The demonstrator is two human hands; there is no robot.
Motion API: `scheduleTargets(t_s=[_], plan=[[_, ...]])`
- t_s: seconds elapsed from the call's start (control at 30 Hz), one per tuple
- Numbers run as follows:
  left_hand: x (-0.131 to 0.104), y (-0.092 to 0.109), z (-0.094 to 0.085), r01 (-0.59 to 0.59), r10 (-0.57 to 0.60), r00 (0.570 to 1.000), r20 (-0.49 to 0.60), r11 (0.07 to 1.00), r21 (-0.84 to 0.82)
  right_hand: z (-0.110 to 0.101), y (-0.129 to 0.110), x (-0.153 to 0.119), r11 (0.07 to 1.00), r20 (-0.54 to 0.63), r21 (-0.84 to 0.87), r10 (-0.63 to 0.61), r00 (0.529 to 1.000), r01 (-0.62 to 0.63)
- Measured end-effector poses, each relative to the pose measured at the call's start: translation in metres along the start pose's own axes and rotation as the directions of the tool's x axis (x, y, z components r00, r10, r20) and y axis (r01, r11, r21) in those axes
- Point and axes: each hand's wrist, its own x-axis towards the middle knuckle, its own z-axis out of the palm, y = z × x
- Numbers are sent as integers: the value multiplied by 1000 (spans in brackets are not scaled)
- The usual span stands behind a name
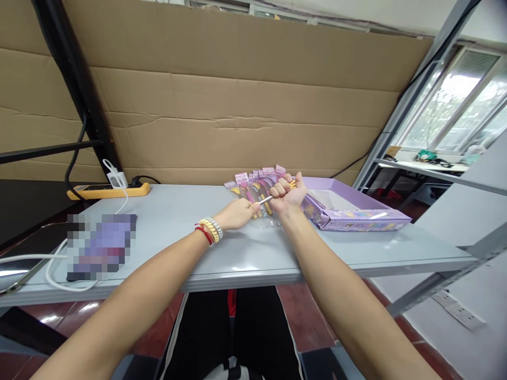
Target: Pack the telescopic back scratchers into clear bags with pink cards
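Observation:
Between my two hands is a thin, shiny rod-like tool (265, 200). My left hand (236, 212), with coiled bands and a red string at the wrist, pinches its left end. My right hand (288, 194) is wrapped round the other end, where a bit of yellow shows past the fingers. Just behind the hands, several small packets (250, 186) with pink tops and yellow, pink and purple handles lie fanned out on the grey table (178, 227). Clear plastic wrap (266, 220) lies under them. Right of my right hand stands an open purple box (356, 219).
A phone-like item (105, 247), blurred out, lies at the left beside a white cable (51, 272). Behind it sits a yellow power strip (109, 190) with a white charger (118, 180). Cardboard (237, 100) stands along the back. A grey metal frame (412, 95) rises at the right.

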Motion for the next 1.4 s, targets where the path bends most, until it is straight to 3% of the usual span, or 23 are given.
scheduleTargets(t_s=[0.4, 0.67, 0.83, 0.97, 1.2, 1.33, 1.4], plan=[[-14, 34, 6, 148, -101, 987, -128, 884, 444, 11, 14, -10, 988, -9, 120, 96, 995, -94], [-5, -2, 5, 128, -71, 989, -130, 848, 514, 4, 34, -5, 991, 99, -23, 137, 986, -135], [-3, -15, -6, 159, -40, 965, -259, 876, 456, 1, 39, -1, 972, 106, -189, 159, 982, -138], [-4, -17, -8, 143, -12, 955, -297, 894, 424, 2, 34, -2, 953, 78, -253, 192, 978, -166], [-5, -24, -12, 48, 105, 952, -287, 875, 481, -5, 30, 5, 904, 44, -420, 105, 993, -77], [-8, -25, -18, 63, 142, 932, -332, 842, 535, -2, 27, -3, 747, 213, -647, -13, 977, 152], [-11, -22, -20, 24, 192, 918, -347, 846, 532, 3, 23, -15, 662, 335, -710, 19, 942, 239]])
